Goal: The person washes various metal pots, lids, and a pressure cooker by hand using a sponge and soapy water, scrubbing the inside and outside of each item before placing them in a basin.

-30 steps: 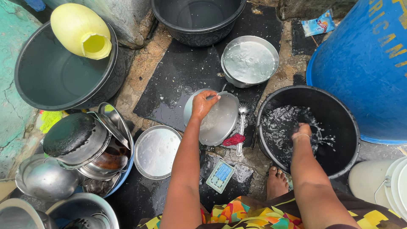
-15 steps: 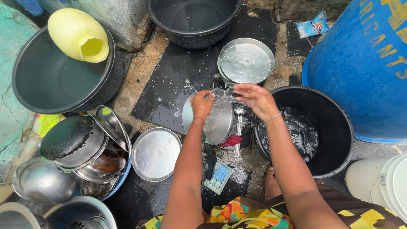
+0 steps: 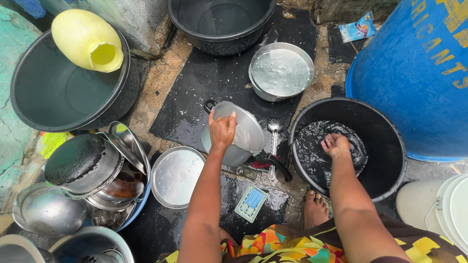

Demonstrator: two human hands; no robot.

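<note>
The left hand (image 3: 223, 130) is closed over the rim of a small metal cooking pot (image 3: 237, 134), holding it tilted on its side over the black mat (image 3: 195, 87) on the wet ground, its mouth turned toward the right and its dark loop handles showing at the upper left and lower right. The right hand (image 3: 334, 144) sits in the water of the black bucket (image 3: 390, 141), fingers loosely cupped, palm up, holding nothing that shows.

To rinse well, it seems best to keep the pot tipped with its mouth facing the bucket, so scooped water runs over the inside and drains onto the mat, and to keep the left grip on the rim firm, since wet metal is likely slippery.

Room is tight. A slotted ladle (image 3: 274, 141) lies just beside the pot on its right, with a red scrubber (image 3: 262, 164) partly hidden under it; a round steel lid (image 3: 176, 176) lies close at the lower left, and a water-filled steel pan (image 3: 281, 71) stands just beyond. A soap holder (image 3: 251, 202) lies near the bare foot (image 3: 316, 209). The blue drum (image 3: 419, 73) crowds the bucket's far side. The freest path for the right hand looks to be the short gap between bucket rim and pot, above the ladle.
</note>
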